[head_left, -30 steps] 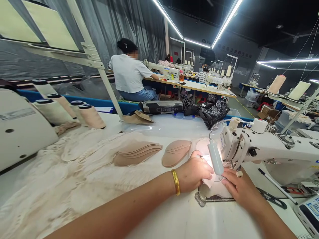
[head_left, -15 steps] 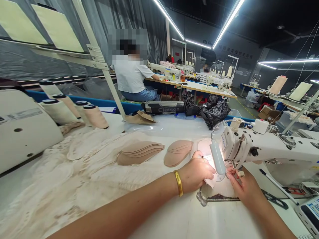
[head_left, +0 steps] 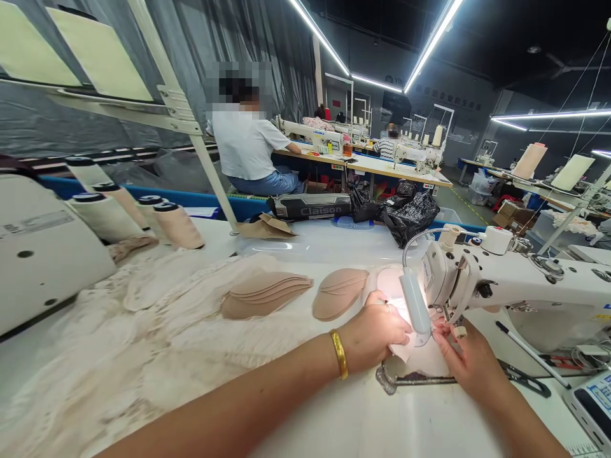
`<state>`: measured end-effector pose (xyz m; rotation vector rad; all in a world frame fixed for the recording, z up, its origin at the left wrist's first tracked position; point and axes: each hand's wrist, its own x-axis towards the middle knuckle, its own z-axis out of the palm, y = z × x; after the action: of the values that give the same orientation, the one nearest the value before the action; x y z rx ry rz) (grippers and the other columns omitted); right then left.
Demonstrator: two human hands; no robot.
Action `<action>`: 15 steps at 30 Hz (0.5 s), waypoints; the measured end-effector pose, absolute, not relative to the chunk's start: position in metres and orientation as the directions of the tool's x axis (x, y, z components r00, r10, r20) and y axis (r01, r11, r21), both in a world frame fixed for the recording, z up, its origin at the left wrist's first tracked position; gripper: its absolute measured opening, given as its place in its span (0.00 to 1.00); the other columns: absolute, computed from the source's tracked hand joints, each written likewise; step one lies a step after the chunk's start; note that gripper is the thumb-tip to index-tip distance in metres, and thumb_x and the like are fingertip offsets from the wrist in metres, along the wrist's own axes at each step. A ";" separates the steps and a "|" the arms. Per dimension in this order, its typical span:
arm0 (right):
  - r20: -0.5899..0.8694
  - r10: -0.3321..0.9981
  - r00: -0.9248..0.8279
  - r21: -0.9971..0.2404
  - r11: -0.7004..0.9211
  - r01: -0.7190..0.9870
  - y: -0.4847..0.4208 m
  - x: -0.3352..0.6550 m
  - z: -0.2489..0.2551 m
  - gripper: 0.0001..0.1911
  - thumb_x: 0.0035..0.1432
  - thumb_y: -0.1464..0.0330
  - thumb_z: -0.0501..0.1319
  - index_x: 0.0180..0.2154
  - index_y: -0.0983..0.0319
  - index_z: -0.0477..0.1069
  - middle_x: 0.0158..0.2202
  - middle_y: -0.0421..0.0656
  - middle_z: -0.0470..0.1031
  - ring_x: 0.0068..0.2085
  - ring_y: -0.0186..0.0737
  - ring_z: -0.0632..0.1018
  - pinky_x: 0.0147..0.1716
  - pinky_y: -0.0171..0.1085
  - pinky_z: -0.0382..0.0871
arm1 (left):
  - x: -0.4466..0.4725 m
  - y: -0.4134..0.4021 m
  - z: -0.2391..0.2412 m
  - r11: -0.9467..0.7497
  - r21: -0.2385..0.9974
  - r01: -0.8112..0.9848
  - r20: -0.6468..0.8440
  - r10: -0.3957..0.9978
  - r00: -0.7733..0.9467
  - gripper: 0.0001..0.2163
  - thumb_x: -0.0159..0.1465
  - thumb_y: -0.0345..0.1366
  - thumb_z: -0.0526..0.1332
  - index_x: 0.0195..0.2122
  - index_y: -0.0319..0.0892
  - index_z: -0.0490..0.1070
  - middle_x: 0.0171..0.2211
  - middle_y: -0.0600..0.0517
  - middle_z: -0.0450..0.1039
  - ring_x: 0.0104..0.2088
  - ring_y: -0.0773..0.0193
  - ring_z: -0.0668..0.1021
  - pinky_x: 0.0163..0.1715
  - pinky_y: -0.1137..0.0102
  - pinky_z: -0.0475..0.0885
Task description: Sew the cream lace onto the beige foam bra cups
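My left hand point(head_left: 375, 331), a gold bangle on its wrist, is closed on a pale pink fabric piece point(head_left: 414, 359) lying on the bed of the white sewing machine point(head_left: 506, 286). The right hand point(head_left: 465, 359) rests on the same piece just right of the needle, fingers pressed together on the cloth. A small lamp point(head_left: 413, 308) on a flexible neck lights the spot and hides part of the piece and my fingertips.
Two stacks of tan moulded cups point(head_left: 267, 296) point(head_left: 340, 292) lie left of my hands. Lace fabric point(head_left: 119, 356) covers the table's left. Thread cones point(head_left: 174, 222) stand at the back left. Scissors point(head_left: 522, 380) lie right of the machine. A seated person point(head_left: 248, 149) works at the row ahead.
My right hand has drawn back a little toward the needle, its fingers bunching closer on the fabric. The left hand has barely moved.
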<state>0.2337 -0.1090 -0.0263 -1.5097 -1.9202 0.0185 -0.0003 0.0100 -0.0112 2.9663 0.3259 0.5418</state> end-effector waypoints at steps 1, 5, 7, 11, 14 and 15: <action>0.501 0.861 -0.090 -0.409 0.327 0.852 -0.109 0.234 -0.026 0.11 0.74 0.64 0.53 0.44 0.59 0.72 0.43 0.49 0.79 0.44 0.50 0.82 0.42 0.47 0.79 | 0.000 0.010 -0.011 -0.971 0.138 0.194 0.334 0.230 0.914 0.18 0.53 0.20 0.62 0.38 0.51 0.78 0.44 0.61 0.82 0.45 0.57 0.80 0.55 0.56 0.58; 0.515 0.851 -0.103 -0.410 0.350 0.842 -0.109 0.235 -0.028 0.10 0.74 0.65 0.53 0.45 0.58 0.72 0.44 0.50 0.79 0.45 0.50 0.82 0.44 0.47 0.79 | 0.000 0.008 -0.009 -0.976 0.091 0.198 0.355 0.218 0.909 0.13 0.58 0.23 0.64 0.38 0.49 0.78 0.41 0.58 0.82 0.43 0.59 0.80 0.53 0.58 0.59; 0.502 0.858 -0.106 -0.417 0.347 0.840 -0.110 0.236 -0.029 0.10 0.74 0.64 0.53 0.46 0.58 0.72 0.44 0.49 0.79 0.46 0.50 0.82 0.44 0.46 0.78 | -0.001 0.008 -0.009 -0.976 0.068 0.209 0.365 0.219 0.905 0.10 0.59 0.25 0.65 0.39 0.48 0.78 0.41 0.56 0.82 0.42 0.58 0.79 0.52 0.57 0.59; 0.456 0.878 -0.146 -0.395 0.346 0.851 -0.111 0.235 -0.026 0.10 0.74 0.64 0.52 0.49 0.57 0.71 0.41 0.46 0.79 0.42 0.48 0.81 0.39 0.44 0.77 | -0.002 0.005 -0.010 -0.971 0.040 0.236 0.358 0.234 0.904 0.09 0.58 0.27 0.67 0.38 0.47 0.77 0.40 0.54 0.81 0.41 0.56 0.78 0.52 0.55 0.57; 0.393 0.887 -0.243 -0.359 0.392 0.847 -0.113 0.234 -0.020 0.10 0.74 0.66 0.51 0.47 0.55 0.71 0.39 0.44 0.78 0.39 0.46 0.79 0.38 0.43 0.74 | -0.003 0.000 -0.008 -0.973 0.013 0.229 0.358 0.218 0.908 0.08 0.58 0.26 0.66 0.36 0.46 0.75 0.37 0.55 0.80 0.39 0.56 0.78 0.51 0.56 0.57; 0.366 0.884 -0.292 -0.354 0.422 0.835 -0.114 0.233 -0.018 0.10 0.74 0.67 0.51 0.47 0.55 0.71 0.38 0.43 0.77 0.38 0.45 0.78 0.38 0.42 0.73 | -0.003 -0.002 -0.007 -0.974 0.000 0.227 0.359 0.212 0.909 0.07 0.58 0.26 0.66 0.34 0.45 0.74 0.36 0.55 0.79 0.38 0.56 0.77 0.50 0.56 0.57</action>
<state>0.2329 -0.1142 -0.0176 -1.4509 -2.1733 0.1282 -0.0031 -0.0023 -0.0067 3.1094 0.3580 0.5780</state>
